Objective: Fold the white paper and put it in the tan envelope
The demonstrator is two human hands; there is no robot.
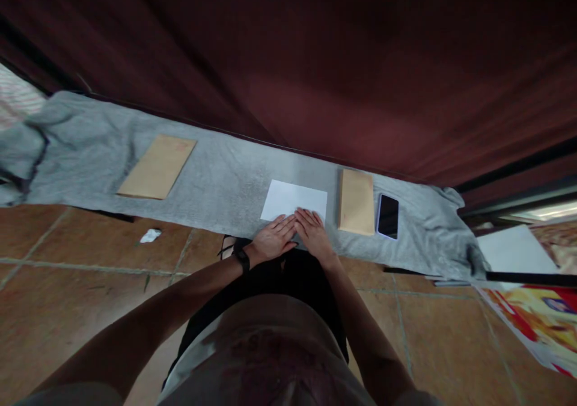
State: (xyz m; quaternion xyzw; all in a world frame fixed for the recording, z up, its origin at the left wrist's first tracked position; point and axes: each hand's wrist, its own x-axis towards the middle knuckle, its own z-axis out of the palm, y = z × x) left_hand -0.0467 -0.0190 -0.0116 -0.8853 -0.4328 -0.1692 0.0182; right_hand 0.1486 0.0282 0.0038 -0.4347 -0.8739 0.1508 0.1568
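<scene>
A white sheet of paper (295, 199) lies on a grey cloth (225, 177) spread along the floor. My left hand (271, 239) and my right hand (313, 233) rest side by side on the near edge of the paper, fingers stretched out flat and pressed down. A black band is round my left wrist. A brown envelope (356, 201) lies just right of the paper, and a dark phone (388, 216) lies beside that. Another brown envelope (158, 166) lies further left on the cloth.
A dark red curtain (315, 63) hangs behind the cloth. A crumpled white scrap (150, 235) lies on the tiled floor (81, 286) at the left. At the right are a white sheet (516, 249) and a colourful printed poster (541, 322).
</scene>
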